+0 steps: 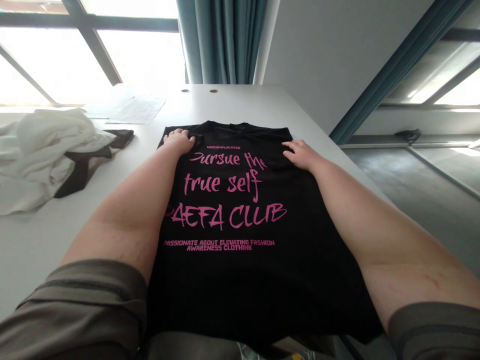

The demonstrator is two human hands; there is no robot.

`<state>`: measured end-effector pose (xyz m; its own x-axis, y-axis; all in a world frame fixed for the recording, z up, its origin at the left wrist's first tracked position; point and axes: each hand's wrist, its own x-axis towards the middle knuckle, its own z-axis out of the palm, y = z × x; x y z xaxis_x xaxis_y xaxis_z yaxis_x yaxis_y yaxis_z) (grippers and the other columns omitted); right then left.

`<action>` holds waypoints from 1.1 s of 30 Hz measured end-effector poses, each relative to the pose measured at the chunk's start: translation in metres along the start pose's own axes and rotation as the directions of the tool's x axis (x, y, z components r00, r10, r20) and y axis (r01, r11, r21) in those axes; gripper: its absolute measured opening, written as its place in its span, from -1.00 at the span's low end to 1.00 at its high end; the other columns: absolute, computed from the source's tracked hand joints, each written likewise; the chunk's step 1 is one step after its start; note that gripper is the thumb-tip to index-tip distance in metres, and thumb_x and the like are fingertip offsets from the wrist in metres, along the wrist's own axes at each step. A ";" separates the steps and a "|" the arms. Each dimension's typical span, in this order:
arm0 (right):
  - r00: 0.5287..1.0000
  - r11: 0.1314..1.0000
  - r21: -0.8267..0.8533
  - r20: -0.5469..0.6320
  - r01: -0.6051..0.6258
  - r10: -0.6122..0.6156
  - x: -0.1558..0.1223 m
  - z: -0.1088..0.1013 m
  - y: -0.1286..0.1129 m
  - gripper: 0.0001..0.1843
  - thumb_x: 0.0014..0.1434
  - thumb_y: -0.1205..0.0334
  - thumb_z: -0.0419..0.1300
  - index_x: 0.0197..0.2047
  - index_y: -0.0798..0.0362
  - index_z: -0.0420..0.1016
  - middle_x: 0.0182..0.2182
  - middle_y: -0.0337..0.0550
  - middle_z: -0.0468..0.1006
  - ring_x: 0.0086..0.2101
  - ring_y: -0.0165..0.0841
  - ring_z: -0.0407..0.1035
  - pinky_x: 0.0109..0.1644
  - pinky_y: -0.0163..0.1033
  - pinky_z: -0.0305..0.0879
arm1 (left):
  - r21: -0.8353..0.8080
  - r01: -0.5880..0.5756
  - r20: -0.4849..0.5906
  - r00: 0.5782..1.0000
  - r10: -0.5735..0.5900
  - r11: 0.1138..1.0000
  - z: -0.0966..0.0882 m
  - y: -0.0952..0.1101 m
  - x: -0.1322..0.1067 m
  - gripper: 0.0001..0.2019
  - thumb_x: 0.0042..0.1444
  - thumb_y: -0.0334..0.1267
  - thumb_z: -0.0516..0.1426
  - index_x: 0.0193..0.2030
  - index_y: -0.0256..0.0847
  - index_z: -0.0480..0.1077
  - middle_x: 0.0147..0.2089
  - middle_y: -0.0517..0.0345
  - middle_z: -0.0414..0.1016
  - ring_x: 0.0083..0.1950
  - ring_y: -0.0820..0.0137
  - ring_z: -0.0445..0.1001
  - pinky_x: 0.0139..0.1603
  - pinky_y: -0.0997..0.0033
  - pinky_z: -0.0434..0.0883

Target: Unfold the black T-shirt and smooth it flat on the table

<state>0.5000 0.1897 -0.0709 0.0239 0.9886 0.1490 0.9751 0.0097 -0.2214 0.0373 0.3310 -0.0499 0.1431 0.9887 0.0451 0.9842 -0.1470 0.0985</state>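
Note:
A black T-shirt (232,280) with pink lettering lies front side up, its collar toward the far end of the table. Its near hem hangs over the table edge closest to me. Both short sleeves look folded inward over the chest, covering parts of the print. My left hand (179,140) rests on the shirt's upper left side, fingers apart and slightly bent over the cloth. On the upper right side lies my right hand (300,153), with its fingers stretched out and touching the fabric at the edge.
The shirt lies on a white table (258,102). To the left is a heap of white cloth (45,145) with dark cloth (84,167) beneath it. Sheets of paper (137,109) lie behind. A blue curtain (225,40) hangs beyond the far end, by the windows.

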 end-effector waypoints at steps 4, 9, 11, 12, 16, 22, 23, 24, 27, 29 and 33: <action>1.000 1.000 -0.002 -0.009 -0.005 0.005 -0.001 -0.001 -0.003 -0.34 0.32 -0.17 0.11 0.38 -0.06 0.38 0.33 0.04 0.32 0.31 0.04 0.22 0.49 0.17 0.06 | 0.010 -0.003 -0.005 1.000 0.003 1.000 0.000 0.000 0.000 -0.27 0.33 0.18 -0.17 0.52 -0.13 0.15 0.56 -0.12 0.07 0.52 -0.10 0.08 0.48 -0.24 0.09; 1.000 1.000 0.006 0.006 -0.013 0.013 -0.003 -0.004 -0.007 -0.33 0.31 -0.18 0.11 0.38 -0.08 0.38 0.34 0.03 0.30 0.32 0.05 0.21 0.50 0.17 0.04 | 0.020 0.006 0.008 1.000 -0.006 1.000 0.000 -0.001 0.000 -0.25 0.32 0.22 -0.19 0.52 -0.11 0.13 0.57 -0.10 0.05 0.52 -0.10 0.07 0.48 -0.21 0.11; 1.000 1.000 0.009 0.013 -0.019 0.019 -0.003 -0.005 -0.008 -0.32 0.31 -0.19 0.11 0.39 -0.07 0.37 0.35 0.03 0.30 0.33 0.05 0.20 0.50 0.16 0.03 | 0.008 0.011 0.011 1.000 -0.011 1.000 -0.001 -0.001 -0.001 -0.24 0.32 0.24 -0.20 0.52 -0.11 0.14 0.57 -0.10 0.05 0.52 -0.10 0.07 0.48 -0.20 0.10; 1.000 1.000 0.011 0.014 -0.022 0.022 -0.003 -0.005 -0.008 -0.32 0.31 -0.19 0.11 0.39 -0.07 0.37 0.35 0.04 0.30 0.33 0.05 0.20 0.50 0.16 0.02 | 0.002 0.011 0.011 1.000 -0.011 1.000 -0.001 -0.001 -0.001 -0.24 0.31 0.25 -0.20 0.51 -0.11 0.14 0.57 -0.10 0.05 0.52 -0.10 0.07 0.49 -0.20 0.10; 1.000 0.999 0.014 0.011 -0.029 0.028 -0.003 -0.005 -0.008 -0.32 0.31 -0.19 0.11 0.39 -0.07 0.37 0.35 0.04 0.30 0.33 0.05 0.19 0.50 0.18 0.01 | -0.013 0.008 0.007 1.000 -0.008 1.000 -0.002 0.000 -0.001 -0.23 0.30 0.27 -0.18 0.51 -0.10 0.16 0.56 -0.11 0.07 0.53 -0.09 0.07 0.49 -0.20 0.08; 1.000 0.999 0.032 -0.012 -0.009 0.009 -0.003 -0.005 -0.009 -0.32 0.29 -0.21 0.11 0.37 -0.08 0.40 0.32 0.04 0.34 0.32 0.06 0.21 0.49 0.20 0.03 | -0.023 0.007 0.004 1.000 -0.007 1.000 -0.004 0.001 -0.004 -0.25 0.30 0.23 -0.16 0.51 -0.09 0.16 0.56 -0.12 0.07 0.53 -0.10 0.07 0.49 -0.22 0.09; 1.000 0.999 0.033 -0.015 -0.008 0.008 -0.004 -0.005 -0.009 -0.32 0.29 -0.21 0.11 0.37 -0.09 0.40 0.32 0.04 0.34 0.32 0.06 0.21 0.49 0.20 0.04 | -0.020 0.008 0.005 1.000 -0.008 1.000 -0.004 0.001 -0.004 -0.25 0.30 0.23 -0.16 0.51 -0.09 0.16 0.56 -0.12 0.07 0.53 -0.10 0.07 0.49 -0.22 0.09; 1.000 0.999 0.033 -0.016 -0.008 0.009 -0.004 -0.005 -0.009 -0.32 0.29 -0.21 0.11 0.37 -0.09 0.40 0.32 0.04 0.34 0.32 0.06 0.21 0.49 0.20 0.04 | -0.018 0.008 0.005 1.000 -0.008 1.000 -0.004 0.001 -0.004 -0.25 0.30 0.23 -0.17 0.51 -0.10 0.16 0.56 -0.12 0.07 0.53 -0.09 0.07 0.49 -0.21 0.08; 1.000 0.999 0.031 -0.017 -0.008 0.008 -0.004 -0.005 -0.009 -0.32 0.29 -0.22 0.11 0.37 -0.09 0.40 0.31 0.03 0.34 0.32 0.06 0.21 0.49 0.20 0.05 | -0.019 0.006 0.010 1.000 -0.005 1.000 -0.004 0.001 -0.004 -0.23 0.30 0.26 -0.18 0.51 -0.10 0.15 0.57 -0.11 0.06 0.54 -0.08 0.06 0.50 -0.19 0.07; 1.000 1.000 0.030 -0.018 -0.004 0.005 -0.004 -0.004 -0.008 -0.32 0.29 -0.21 0.11 0.37 -0.09 0.40 0.31 0.03 0.35 0.32 0.06 0.21 0.48 0.20 0.06 | -0.021 0.007 0.013 1.000 -0.007 1.000 -0.004 0.001 -0.004 -0.22 0.29 0.27 -0.17 0.51 -0.10 0.15 0.57 -0.11 0.05 0.53 -0.09 0.06 0.51 -0.18 0.07; 1.000 1.000 0.011 -0.003 -0.008 0.008 -0.004 -0.005 -0.008 -0.33 0.31 -0.19 0.09 0.38 -0.08 0.39 0.32 0.04 0.33 0.32 0.05 0.21 0.48 0.20 0.06 | -0.021 0.006 0.010 1.000 -0.006 1.000 -0.004 0.001 -0.004 -0.24 0.30 0.25 -0.17 0.51 -0.10 0.16 0.57 -0.11 0.06 0.53 -0.09 0.07 0.50 -0.19 0.08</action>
<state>0.4926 0.1854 -0.0653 0.0324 0.9881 0.1505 0.9725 0.0036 -0.2330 0.0373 0.3268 -0.0462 0.1383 0.9898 0.0348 0.9826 -0.1415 0.1201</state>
